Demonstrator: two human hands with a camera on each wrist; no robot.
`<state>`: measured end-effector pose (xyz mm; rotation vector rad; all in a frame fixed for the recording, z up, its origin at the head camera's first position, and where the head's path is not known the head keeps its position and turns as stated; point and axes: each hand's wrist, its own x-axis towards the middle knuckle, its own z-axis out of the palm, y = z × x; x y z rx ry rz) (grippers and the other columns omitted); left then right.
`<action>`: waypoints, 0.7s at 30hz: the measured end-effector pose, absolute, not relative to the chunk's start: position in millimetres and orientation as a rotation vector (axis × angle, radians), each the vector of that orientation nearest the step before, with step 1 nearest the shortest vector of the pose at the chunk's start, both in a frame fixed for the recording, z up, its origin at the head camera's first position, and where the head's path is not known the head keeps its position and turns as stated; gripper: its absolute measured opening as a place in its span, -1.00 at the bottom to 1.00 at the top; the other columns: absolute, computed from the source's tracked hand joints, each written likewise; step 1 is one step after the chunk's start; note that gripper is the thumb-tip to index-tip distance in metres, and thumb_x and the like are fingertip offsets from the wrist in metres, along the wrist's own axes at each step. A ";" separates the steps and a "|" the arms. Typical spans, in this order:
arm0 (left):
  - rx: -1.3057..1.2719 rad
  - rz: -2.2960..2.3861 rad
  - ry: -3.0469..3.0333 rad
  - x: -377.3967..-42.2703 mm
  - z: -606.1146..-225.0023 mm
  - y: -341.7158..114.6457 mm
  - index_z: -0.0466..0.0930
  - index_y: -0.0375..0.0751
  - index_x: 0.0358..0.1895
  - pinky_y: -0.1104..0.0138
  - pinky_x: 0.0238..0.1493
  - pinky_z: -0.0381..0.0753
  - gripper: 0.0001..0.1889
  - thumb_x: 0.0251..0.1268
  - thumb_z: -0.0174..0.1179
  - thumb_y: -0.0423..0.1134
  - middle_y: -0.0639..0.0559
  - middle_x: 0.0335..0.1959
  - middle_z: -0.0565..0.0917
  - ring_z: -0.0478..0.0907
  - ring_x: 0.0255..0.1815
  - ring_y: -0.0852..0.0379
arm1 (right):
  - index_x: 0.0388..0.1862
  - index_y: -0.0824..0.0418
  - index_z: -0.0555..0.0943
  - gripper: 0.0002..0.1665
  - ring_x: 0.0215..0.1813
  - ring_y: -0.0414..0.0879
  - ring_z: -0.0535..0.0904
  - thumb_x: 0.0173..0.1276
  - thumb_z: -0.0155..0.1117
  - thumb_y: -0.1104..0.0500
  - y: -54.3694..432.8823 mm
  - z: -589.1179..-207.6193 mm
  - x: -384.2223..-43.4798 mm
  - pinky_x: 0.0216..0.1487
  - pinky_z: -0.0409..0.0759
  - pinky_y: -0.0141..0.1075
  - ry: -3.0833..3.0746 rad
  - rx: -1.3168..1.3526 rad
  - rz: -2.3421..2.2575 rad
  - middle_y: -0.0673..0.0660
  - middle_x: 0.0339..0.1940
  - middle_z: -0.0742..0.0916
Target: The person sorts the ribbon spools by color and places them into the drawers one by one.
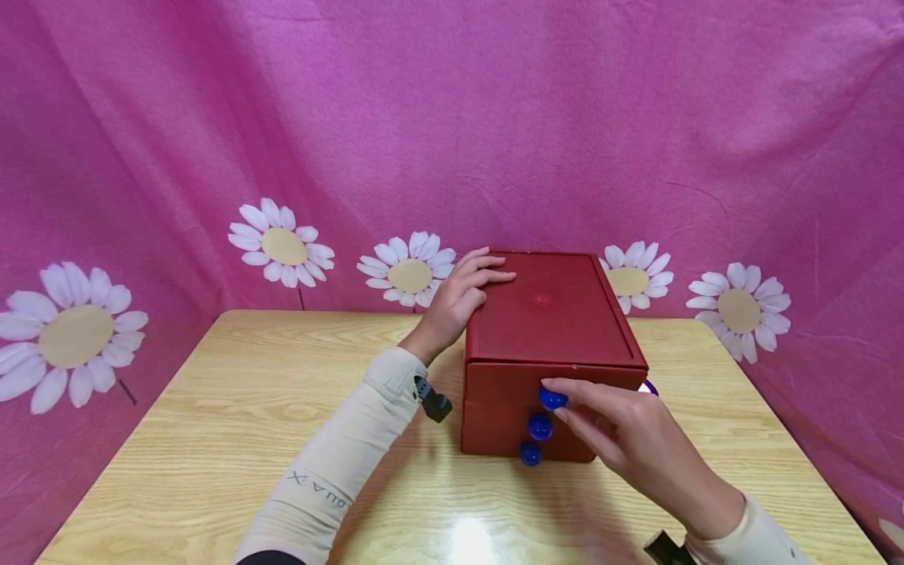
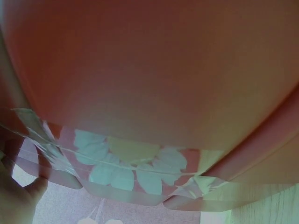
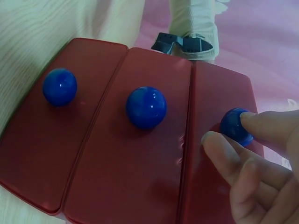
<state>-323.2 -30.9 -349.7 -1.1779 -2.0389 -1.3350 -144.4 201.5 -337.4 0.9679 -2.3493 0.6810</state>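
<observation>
Here, at the near side, there come in a pale left sleeve (image 1: 332, 463), which bears some dark letters, and a pale right sleeve (image 1: 756, 540), each with a small black device (image 1: 435, 402) at the wrist. A little farther, the right hand (image 1: 628, 431) pinches the uppermost blue knob (image 1: 552, 399) between its thumb and its index finger, while the other fingers are bent beside it, as the right wrist view shows. Under this one, the middle blue knob (image 1: 540, 427) and the lowest blue knob (image 1: 530, 453) are untouched, each of them on its own front panel. These three panels make the front of the red box (image 1: 551, 314), which stands on the wooden table (image 1: 282, 384), right of its middle. Next to the right side of the box, there is a white thing with a purple rim (image 1: 650, 386), mostly hidden. Farther back, the left hand (image 1: 459, 294) rests over the left top edge of the box, and its fingers lie somewhat spread upon the lid. Behind the table hangs a pink cloth (image 1: 438, 118), on which large white daisies (image 1: 282, 246) with yellowish centres are printed.
</observation>
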 end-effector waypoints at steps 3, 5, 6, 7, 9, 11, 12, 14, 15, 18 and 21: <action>-1.179 -1.331 -2.036 -323.3 -349.6 -31.1 0.64 -0.27 0.09 0.19 0.46 -0.01 -0.49 0.17 -0.22 -0.40 -0.17 0.26 0.47 0.10 0.47 0.05 | 0.07 -0.01 0.67 -0.47 -0.34 -0.38 0.57 0.08 0.46 0.31 201.3 -338.1 -146.5 -0.34 0.55 -0.52 -2.357 0.951 0.672 -0.12 -0.13 0.74; -1.178 -1.324 -2.038 -323.1 -349.4 -31.1 0.64 -0.27 0.09 0.19 0.46 -0.01 -0.49 0.17 -0.22 -0.39 -0.17 0.26 0.48 0.11 0.46 0.06 | 0.07 -0.02 0.66 -0.45 -0.34 -0.36 0.56 0.07 0.47 0.31 201.2 -338.9 -147.4 -0.35 0.56 -0.49 -2.360 0.941 0.672 -0.12 -0.14 0.74; -1.176 -1.318 -2.041 -323.0 -349.4 -31.2 0.65 -0.26 0.08 0.20 0.46 -0.01 -0.49 0.16 -0.22 -0.38 -0.17 0.26 0.48 0.10 0.46 0.08 | 0.08 -0.02 0.66 -0.45 -0.35 -0.37 0.55 0.07 0.47 0.31 201.3 -339.0 -147.8 -0.36 0.56 -0.48 -2.364 0.938 0.672 -0.13 -0.13 0.73; -1.176 -1.315 -2.043 -323.0 -349.5 -31.0 0.65 -0.26 0.09 0.21 0.46 -0.01 -0.49 0.16 -0.22 -0.37 -0.17 0.26 0.48 0.10 0.46 0.09 | 0.08 -0.02 0.66 -0.45 -0.36 -0.37 0.55 0.07 0.47 0.31 201.5 -339.2 -147.9 -0.37 0.56 -0.47 -2.366 0.934 0.673 -0.13 -0.13 0.73; -1.175 -1.318 -2.049 -322.7 -349.5 -30.8 0.64 -0.26 0.09 0.21 0.47 -0.02 -0.49 0.17 -0.23 -0.36 -0.16 0.26 0.47 0.09 0.47 0.10 | 0.09 -0.02 0.65 -0.45 -0.35 -0.37 0.56 0.07 0.47 0.31 201.7 -339.6 -148.0 -0.36 0.57 -0.46 -2.368 0.930 0.676 -0.12 -0.12 0.73; -1.171 -1.326 -2.054 -322.5 -349.6 -30.8 0.64 -0.25 0.10 0.21 0.47 -0.02 -0.49 0.18 -0.24 -0.35 -0.15 0.27 0.47 0.09 0.47 0.11 | 0.09 -0.01 0.65 -0.45 -0.33 -0.36 0.57 0.07 0.47 0.31 201.6 -339.8 -148.1 -0.35 0.59 -0.45 -2.369 0.925 0.682 -0.12 -0.11 0.73; -1.168 -1.330 -2.057 -322.5 -349.7 -30.8 0.64 -0.25 0.10 0.21 0.47 -0.02 -0.49 0.19 -0.24 -0.35 -0.15 0.27 0.47 0.08 0.47 0.11 | 0.09 -0.01 0.65 -0.44 -0.32 -0.36 0.58 0.07 0.47 0.31 201.5 -340.0 -148.0 -0.34 0.59 -0.45 -2.370 0.923 0.684 -0.11 -0.10 0.73; -1.163 -1.334 -2.062 -322.4 -349.8 -30.8 0.63 -0.25 0.11 0.20 0.47 -0.03 -0.49 0.19 -0.23 -0.37 -0.14 0.28 0.46 0.08 0.48 0.10 | 0.09 -0.01 0.65 -0.44 -0.31 -0.35 0.59 0.07 0.47 0.32 201.2 -340.4 -148.1 -0.34 0.60 -0.43 -2.371 0.921 0.688 -0.11 -0.10 0.73; -1.162 -1.338 -2.062 -322.3 -349.8 -30.7 0.63 -0.27 0.11 0.20 0.47 -0.03 -0.49 0.19 -0.23 -0.38 -0.15 0.28 0.46 0.08 0.48 0.08 | 0.08 -0.01 0.66 -0.44 -0.31 -0.35 0.59 0.07 0.47 0.32 201.1 -340.7 -148.2 -0.33 0.60 -0.43 -2.371 0.918 0.691 -0.11 -0.10 0.73; -1.163 -1.357 -2.057 -321.7 -349.5 -30.2 0.62 -0.34 0.09 0.14 0.48 -0.03 -0.51 0.19 -0.22 -0.45 -0.21 0.27 0.46 0.09 0.47 -0.02 | 0.08 0.00 0.66 -0.44 -0.30 -0.33 0.59 0.07 0.47 0.33 200.9 -341.4 -148.5 -0.33 0.62 -0.41 -2.374 0.912 0.701 -0.11 -0.10 0.73; -1.164 -1.400 -2.053 -321.5 -349.3 -29.4 0.61 -0.41 0.08 0.07 0.48 -0.06 -0.52 0.18 -0.21 -0.52 -0.29 0.27 0.44 0.08 0.47 -0.12 | 0.09 -0.01 0.65 -0.46 -0.29 -0.34 0.60 0.09 0.46 0.31 201.2 -342.0 -148.9 -0.32 0.62 -0.41 -2.380 0.909 0.707 -0.11 -0.09 0.73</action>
